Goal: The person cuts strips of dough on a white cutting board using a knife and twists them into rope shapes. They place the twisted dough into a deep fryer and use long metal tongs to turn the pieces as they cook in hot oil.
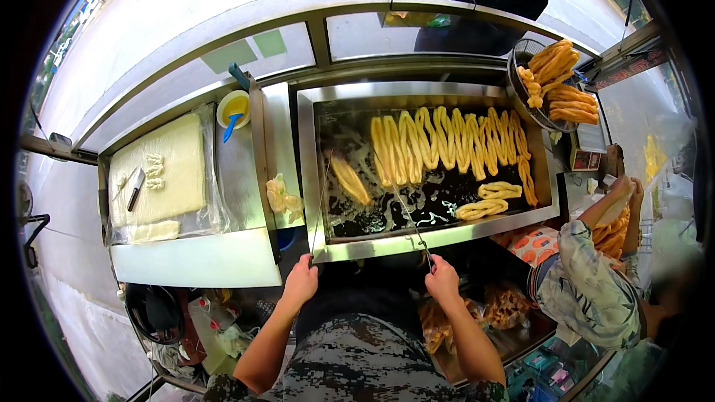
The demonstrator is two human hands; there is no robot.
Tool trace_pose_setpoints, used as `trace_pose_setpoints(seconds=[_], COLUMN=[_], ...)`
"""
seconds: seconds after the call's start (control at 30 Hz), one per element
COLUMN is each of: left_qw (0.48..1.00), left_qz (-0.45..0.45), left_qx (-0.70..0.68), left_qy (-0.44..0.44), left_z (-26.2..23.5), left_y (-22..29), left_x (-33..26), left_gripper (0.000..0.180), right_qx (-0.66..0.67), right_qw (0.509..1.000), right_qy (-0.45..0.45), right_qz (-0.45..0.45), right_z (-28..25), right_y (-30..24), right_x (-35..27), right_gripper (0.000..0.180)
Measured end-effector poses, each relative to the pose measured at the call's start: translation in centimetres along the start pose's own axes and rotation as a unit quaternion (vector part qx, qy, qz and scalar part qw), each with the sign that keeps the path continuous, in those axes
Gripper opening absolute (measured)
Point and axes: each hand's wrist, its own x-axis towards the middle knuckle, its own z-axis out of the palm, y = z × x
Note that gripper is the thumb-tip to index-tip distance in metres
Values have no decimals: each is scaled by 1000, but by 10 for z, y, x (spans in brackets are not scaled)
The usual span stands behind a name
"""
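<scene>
My left hand [300, 281] is closed round the near end of a long thin metal rod [321, 207]. Another such rod [407, 214] is gripped in my right hand [442, 278]. Both rods reach over the front rim of a steel fryer [372, 248] filled with dark, bubbling oil. A single dough stick [351, 182], blurred, floats between the rods. Beyond the right rod lies a row of several pale golden looped dough sticks [439, 138]. Lower right in the oil float a few shorter twisted dough pieces [480, 211].
Fried dough sticks fill a wire basket [527, 46] at the far right corner. At left, a dough slab [175, 167] carries a knife [135, 189], near a yellow bowl [233, 109] with a blue brush. A co-worker [588, 283] handles a bag at right; another person [484, 4] stands beyond the frame.
</scene>
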Motion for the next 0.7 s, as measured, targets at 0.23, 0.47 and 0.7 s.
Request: trace_pose_setpoints(seconds=[0.23,0.47,0.7], left_qw=[999,994,685], left_qz=[30,-32,-225], left_qx=[-18,-106,-656], left_qy=[35,-4,-223], left_z=[3,-2,-20], left_y=[15,9,41], left_x=[10,-15,-9], left_gripper=[35,35,30], right_qx=[-8,-9,-13], right_qw=[999,1000,1000], right_qy=[34,5,4], right_qz=[-16,10,11], right_z=[5,3,4], right_y=[8,5,9], right_x=[1,-2,1], right_gripper=[41,38,39])
